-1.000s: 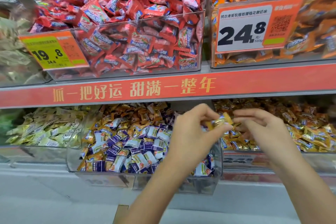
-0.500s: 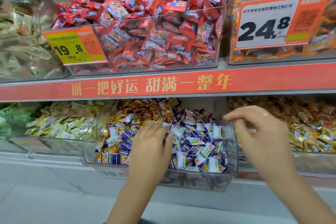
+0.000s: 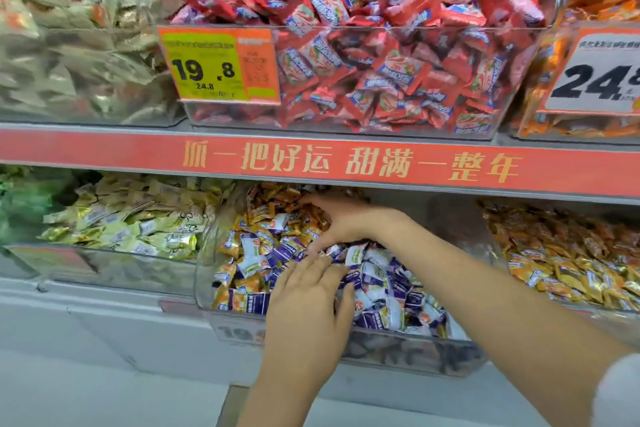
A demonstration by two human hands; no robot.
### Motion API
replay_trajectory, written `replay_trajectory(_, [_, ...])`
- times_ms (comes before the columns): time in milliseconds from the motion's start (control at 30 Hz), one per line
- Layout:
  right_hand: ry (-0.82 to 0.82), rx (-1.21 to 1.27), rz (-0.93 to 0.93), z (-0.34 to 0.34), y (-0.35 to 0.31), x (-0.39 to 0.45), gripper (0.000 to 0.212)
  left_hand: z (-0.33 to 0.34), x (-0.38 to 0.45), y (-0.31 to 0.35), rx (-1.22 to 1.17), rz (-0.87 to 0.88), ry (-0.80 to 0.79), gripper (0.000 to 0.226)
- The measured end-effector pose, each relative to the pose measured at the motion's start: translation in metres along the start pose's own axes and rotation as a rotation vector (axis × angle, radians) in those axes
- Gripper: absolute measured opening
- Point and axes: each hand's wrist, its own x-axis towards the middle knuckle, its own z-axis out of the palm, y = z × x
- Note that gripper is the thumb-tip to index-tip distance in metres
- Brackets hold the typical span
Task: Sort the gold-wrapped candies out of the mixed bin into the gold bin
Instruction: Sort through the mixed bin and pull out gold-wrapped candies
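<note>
The clear mixed bin (image 3: 398, 355) stands on the lower shelf in the middle. It holds purple-and-white candies (image 3: 377, 274) at the front and gold-wrapped candies (image 3: 277, 215) at the back and left. My left hand (image 3: 308, 308) lies flat on the purple candies near the front wall, fingers spread. My right hand (image 3: 346, 224) reaches across into the back of this bin. Its fingers and thumb curve round a clump of gold-wrapped candies, and the fingertips are partly buried. The gold bin (image 3: 616, 321) sits to the right, full of gold candies.
A bin of pale yellow-green candies (image 3: 138, 222) stands left of the mixed bin. On the shelf above are a bin of red candies (image 3: 381, 62) with a 19.8 price tag (image 3: 218, 66), and an orange candy bin (image 3: 540, 80). A red shelf strip (image 3: 346, 166) runs between the shelves.
My right hand has left the gold bin and swung left into the back of the mixed bin. My left hand has slid toward the front right onto the purple candies. The view has moved closer.
</note>
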Motion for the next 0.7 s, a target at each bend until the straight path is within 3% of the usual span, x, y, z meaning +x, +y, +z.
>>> replay_trajectory(200, [-0.011,0.004,-0.036,0.003,0.002,0.006,0.076,-0.001,0.004,-0.002,-0.031,-0.021,-0.018,0.039])
replay_trajectory(367, [-0.043,-0.022,0.051,0.003,-0.003,0.008,0.078,-0.004,0.008,-0.002,-0.101,-0.092,-0.020,0.041])
replay_trajectory(533, [0.047,0.012,0.000,-0.002,-0.007,-0.007,0.046,-0.010,0.011,-0.002,-0.216,-0.126,0.004,0.025])
replay_trajectory(633, [0.047,0.155,-0.011,-0.013,-0.001,-0.020,0.043,-0.013,0.014,-0.005,-0.371,-0.174,0.014,0.016])
replay_trajectory(700, [0.027,0.248,0.041,-0.020,0.004,-0.030,0.055,-0.015,0.015,-0.004,-0.449,-0.217,0.042,0.014])
